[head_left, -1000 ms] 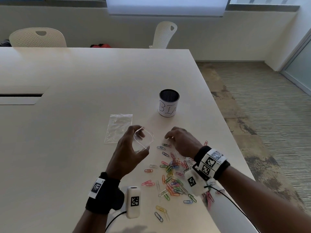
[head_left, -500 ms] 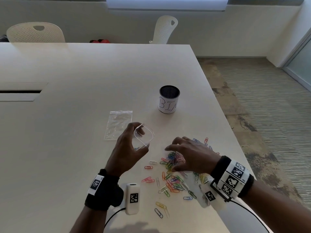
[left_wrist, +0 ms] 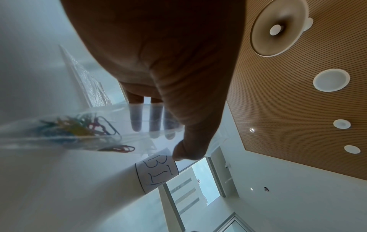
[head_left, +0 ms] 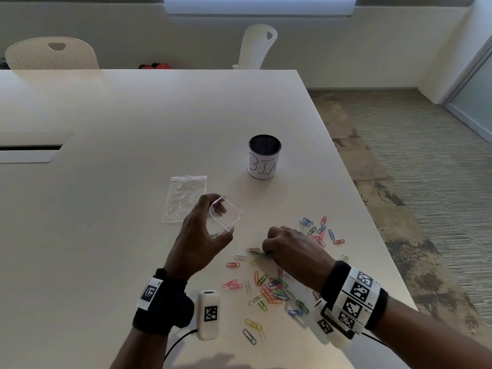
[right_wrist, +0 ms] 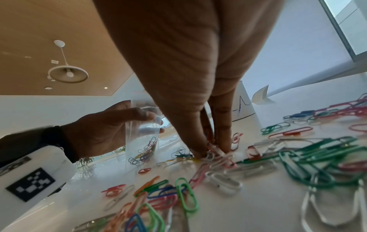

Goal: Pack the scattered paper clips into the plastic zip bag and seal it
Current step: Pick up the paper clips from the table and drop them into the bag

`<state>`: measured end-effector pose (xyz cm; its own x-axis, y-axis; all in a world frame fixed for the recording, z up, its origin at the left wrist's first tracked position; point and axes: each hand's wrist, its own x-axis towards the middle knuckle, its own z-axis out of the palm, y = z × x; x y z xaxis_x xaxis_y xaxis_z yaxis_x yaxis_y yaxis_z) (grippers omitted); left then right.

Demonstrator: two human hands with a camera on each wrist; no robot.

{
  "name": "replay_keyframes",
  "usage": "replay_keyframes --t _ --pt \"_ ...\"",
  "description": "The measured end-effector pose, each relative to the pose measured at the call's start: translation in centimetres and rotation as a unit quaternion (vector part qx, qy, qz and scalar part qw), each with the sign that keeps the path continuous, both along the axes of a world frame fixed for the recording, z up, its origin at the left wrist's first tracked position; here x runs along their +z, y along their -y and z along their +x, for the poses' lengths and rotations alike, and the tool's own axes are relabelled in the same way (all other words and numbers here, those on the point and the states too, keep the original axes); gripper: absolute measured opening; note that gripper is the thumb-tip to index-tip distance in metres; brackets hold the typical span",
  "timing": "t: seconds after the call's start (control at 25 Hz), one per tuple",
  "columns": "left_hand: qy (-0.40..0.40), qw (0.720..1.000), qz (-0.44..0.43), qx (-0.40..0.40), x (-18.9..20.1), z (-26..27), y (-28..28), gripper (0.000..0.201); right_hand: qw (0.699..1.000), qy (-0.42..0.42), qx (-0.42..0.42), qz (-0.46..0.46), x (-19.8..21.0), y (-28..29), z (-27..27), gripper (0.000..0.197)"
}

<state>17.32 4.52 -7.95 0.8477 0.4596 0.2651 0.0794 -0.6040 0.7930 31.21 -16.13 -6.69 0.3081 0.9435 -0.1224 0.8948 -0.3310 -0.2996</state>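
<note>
My left hand holds a small clear zip bag upright above the table, mouth spread open toward the right. Several coloured clips lie in the bag's bottom, with my thumb and fingers on opposite sides of its mouth. My right hand is down on the table, and its fingertips pinch a few paper clips at the far edge of the scattered pile. A smaller cluster of clips lies beyond the right hand. From the right wrist, the bag hangs just left of the fingers.
A second, flat zip bag lies left of the held one. A black mesh cup labelled BIN stands behind the clips. The table's right edge runs close to the far cluster. A white tagged device sits near my left wrist.
My right hand has moved from beside the bag's mouth back and down onto the pile, where its fingers have closed on clips. The left hand has kept the bag held open.
</note>
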Motion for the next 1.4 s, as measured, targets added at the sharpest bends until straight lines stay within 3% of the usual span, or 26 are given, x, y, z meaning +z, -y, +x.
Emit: replay_keyframes --t 0.2,0.32,0.4,0.56,0.64,0.76,0.88,1.08,1.2,1.4 --pt "0.008 1.0 -0.014 -0.003 0.2 -0.1 0.2 0.06 0.999 -0.031 -0.032 0.03 0.1 -0.1 1.0 0.017" --pt "0.011 1.0 -0.02 -0.005 0.3 -0.1 0.3 0.059 0.987 -0.109 -0.102 0.065 0.4 0.3 2.6 0.009" --pt "0.011 1.0 -0.017 -0.006 0.2 -0.1 0.2 0.06 0.96 -0.203 -0.17 0.091 0.6 0.6 3.6 0.01" --pt "0.011 1.0 -0.012 -0.013 0.4 -0.1 0.4 0.06 0.872 -0.407 -0.237 0.134 2.4 0.9 4.3 0.014" --pt "0.011 1.0 -0.011 -0.015 0.5 0.0 0.5 0.059 0.841 -0.465 -0.225 0.161 4.0 0.5 4.2 0.017" --pt "0.007 1.0 -0.002 -0.015 0.5 0.1 0.5 0.06 0.826 -0.49 -0.195 0.196 6.8 -1.2 3.4 0.02" --pt "0.004 1.0 0.008 -0.011 0.5 0.2 0.5 0.061 0.856 -0.442 -0.156 0.218 9.0 -3.8 1.9 0.017" --pt "-0.003 1.0 -0.02 -0.005 1.0 0.4 1.0 0.063 0.945 -0.238 -0.091 0.203 8.5 -8.0 -0.1 0.011" --pt "0.006 1.0 -0.025 -0.004 1.0 0.5 1.1 0.057 0.962 -0.17 -0.081 0.197 7.6 -9.2 -0.7 0.01" --pt "0.012 1.0 -0.018 -0.003 1.0 0.5 0.9 0.057 0.966 -0.165 -0.063 0.188 7.8 -9.4 -0.7 0.011"
